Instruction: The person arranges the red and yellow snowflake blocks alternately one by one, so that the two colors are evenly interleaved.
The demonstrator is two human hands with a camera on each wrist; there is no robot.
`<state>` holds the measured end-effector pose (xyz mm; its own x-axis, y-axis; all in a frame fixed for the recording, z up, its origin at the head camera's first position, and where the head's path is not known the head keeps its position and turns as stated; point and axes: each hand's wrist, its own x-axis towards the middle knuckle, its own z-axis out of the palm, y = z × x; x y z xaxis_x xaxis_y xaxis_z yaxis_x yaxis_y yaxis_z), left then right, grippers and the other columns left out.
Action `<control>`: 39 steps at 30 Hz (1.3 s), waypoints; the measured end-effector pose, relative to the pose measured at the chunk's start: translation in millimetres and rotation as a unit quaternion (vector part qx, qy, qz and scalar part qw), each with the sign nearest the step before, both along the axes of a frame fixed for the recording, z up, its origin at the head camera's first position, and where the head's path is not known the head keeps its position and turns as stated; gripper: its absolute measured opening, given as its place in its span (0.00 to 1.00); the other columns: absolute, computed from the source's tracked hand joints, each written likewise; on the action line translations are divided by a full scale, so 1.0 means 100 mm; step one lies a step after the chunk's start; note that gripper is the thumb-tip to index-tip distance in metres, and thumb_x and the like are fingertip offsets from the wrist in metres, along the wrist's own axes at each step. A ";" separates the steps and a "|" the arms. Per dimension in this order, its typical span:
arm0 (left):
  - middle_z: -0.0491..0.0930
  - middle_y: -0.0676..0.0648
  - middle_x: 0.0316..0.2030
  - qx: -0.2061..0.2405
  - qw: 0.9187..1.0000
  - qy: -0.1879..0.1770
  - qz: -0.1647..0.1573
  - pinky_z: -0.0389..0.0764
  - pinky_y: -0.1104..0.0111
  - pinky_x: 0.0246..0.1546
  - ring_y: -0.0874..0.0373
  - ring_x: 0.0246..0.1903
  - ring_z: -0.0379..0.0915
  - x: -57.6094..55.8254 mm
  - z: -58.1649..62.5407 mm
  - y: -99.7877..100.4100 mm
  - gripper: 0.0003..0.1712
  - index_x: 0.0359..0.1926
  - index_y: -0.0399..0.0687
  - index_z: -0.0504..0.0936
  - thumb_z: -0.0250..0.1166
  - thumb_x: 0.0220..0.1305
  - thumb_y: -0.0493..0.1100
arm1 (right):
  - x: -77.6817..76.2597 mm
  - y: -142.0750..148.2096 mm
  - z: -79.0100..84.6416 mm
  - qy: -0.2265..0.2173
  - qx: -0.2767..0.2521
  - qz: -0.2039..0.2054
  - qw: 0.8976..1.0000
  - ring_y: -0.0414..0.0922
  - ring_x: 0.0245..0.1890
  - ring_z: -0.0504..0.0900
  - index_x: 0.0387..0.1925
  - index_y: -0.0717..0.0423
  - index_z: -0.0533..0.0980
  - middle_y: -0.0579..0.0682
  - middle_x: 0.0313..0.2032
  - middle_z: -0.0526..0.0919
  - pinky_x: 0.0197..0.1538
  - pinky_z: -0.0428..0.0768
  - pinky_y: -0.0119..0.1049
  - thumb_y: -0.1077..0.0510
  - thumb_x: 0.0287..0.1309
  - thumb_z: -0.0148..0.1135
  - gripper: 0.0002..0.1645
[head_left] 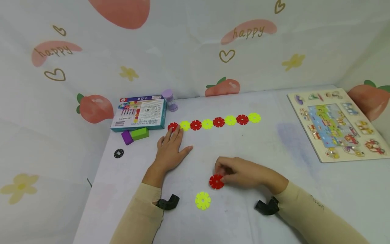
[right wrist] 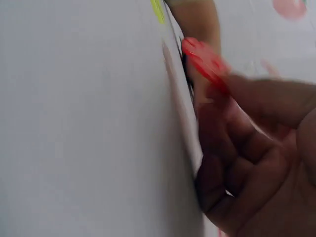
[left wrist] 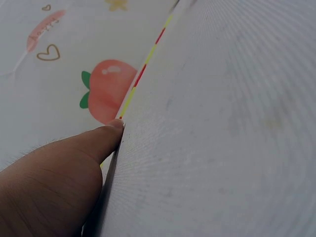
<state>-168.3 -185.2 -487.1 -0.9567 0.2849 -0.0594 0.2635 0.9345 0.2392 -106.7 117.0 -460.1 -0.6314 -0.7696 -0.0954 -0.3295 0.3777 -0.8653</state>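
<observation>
My left hand (head_left: 169, 151) lies flat with fingers spread, its fingertips on the red notched disc (head_left: 172, 126) at the left end of a row. That row alternates red and yellow discs, ending at the right with a yellow disc (head_left: 254, 117). My right hand (head_left: 243, 171) pinches a loose red disc (head_left: 215, 182) between thumb and finger; the right wrist view shows this red disc (right wrist: 205, 58) tilted up at the fingertips. Nearer the front lies a yellow notched disc (head_left: 202, 201) on the table. In the left wrist view the thumb of the left hand (left wrist: 59, 173) points along the row.
At the back left are a boxed set (head_left: 141, 113), a purple hourglass (head_left: 170, 100), a green block (head_left: 139, 133), a purple block (head_left: 127, 137) and a black chip (head_left: 118, 153). A wooden peg puzzle board (head_left: 317, 149) lies on the right. A printed cloth wall stands behind.
</observation>
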 end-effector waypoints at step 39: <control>0.40 0.50 0.75 -0.004 1.000 0.007 0.000 0.38 0.45 0.65 0.50 0.72 0.27 0.02 0.01 0.01 0.51 0.76 0.53 0.46 0.47 0.61 0.74 | -0.75 1.30 -0.20 0.151 0.234 -0.321 0.905 0.63 0.69 0.45 0.72 0.59 0.56 0.57 0.73 0.49 0.53 0.50 0.73 0.40 0.64 0.54 0.43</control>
